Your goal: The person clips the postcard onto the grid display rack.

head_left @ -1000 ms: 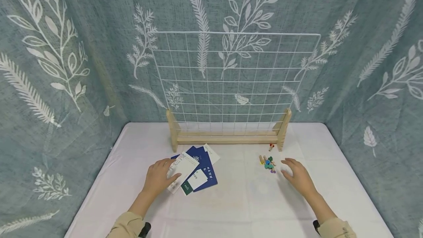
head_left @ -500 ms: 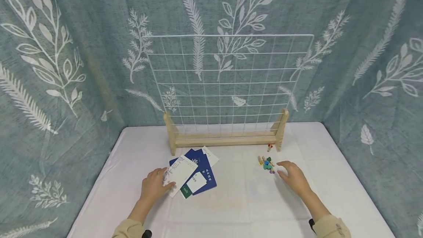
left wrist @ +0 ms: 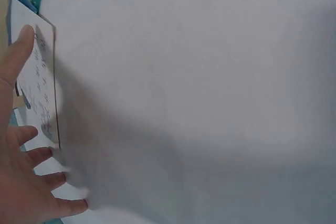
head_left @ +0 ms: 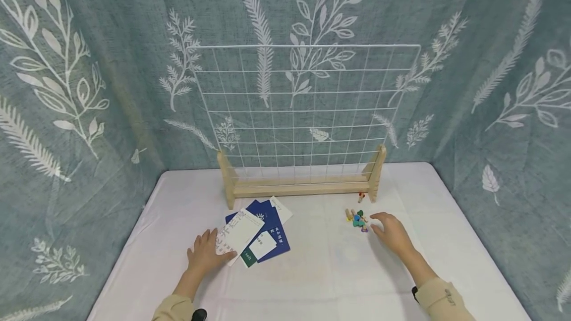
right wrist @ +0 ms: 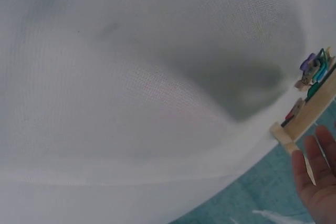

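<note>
My left hand is at the left edge of a white card with writing, fingers spread. Its thumb lies over the card's near edge in the head view; in the left wrist view the thumb overlaps the card too. Under that card lie dark blue printed sheets, a small white card with a green end and another pale card. My right hand holds nothing, fingers loosely bent, just right of a cluster of small wooden clips with bright decorations. A red-topped clip lies behind them.
A white wire grid stands upright in a wooden base at the back of the table. The table wears a white cloth. Grey-green curtains with white leaf prints hang behind and on both sides.
My left hand has drawn back slightly to the left and spread its fingers, showing more of the white card. My right hand stays beside the clips. The head view has shifted a little.
</note>
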{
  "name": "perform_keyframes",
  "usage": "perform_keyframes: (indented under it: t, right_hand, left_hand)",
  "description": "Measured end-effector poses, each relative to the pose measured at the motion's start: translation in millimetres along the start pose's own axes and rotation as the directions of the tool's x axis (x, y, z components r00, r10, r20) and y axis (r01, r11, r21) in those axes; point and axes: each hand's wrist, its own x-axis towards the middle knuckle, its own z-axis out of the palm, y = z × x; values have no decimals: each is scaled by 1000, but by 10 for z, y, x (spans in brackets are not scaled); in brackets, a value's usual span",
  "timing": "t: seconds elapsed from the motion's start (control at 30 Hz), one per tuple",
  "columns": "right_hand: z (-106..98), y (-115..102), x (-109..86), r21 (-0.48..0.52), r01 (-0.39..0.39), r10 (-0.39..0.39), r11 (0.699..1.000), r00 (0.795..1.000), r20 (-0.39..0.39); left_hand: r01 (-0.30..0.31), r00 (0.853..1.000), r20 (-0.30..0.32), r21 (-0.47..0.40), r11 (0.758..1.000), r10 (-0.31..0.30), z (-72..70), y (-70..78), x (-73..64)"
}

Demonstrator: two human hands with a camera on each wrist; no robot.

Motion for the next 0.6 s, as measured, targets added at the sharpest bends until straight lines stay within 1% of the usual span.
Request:
perform_keyframes:
  t: [0.07, 0.2, 0.37, 0.5, 0.6]
  right_hand:
    - [14, 10, 5, 10, 1, -1, 1000, 1000, 8]
    - [22, -6, 32, 13, -1, 1, 1000, 1000, 31]
    - [1, -30, 73, 5, -18, 18, 1000, 999, 41]
    - [-16, -32, 110, -7, -9, 10, 1000, 998, 63]
    - [-34, -34, 140, -17, -13, 14, 1000, 998, 64]
  left_hand:
    - [24, 999, 32, -16, 1000, -24, -7, 5, -21]
    - [33, 998, 49, -19, 999, -33, -17, 13, -36]
    - [33, 998, 47, -22, 999, -32, 8, 19, -7]
    - [48, 998, 30, -21, 999, -48, 43, 22, 29]
    - [63, 998, 19, -34, 997, -62, 56, 46, 61]
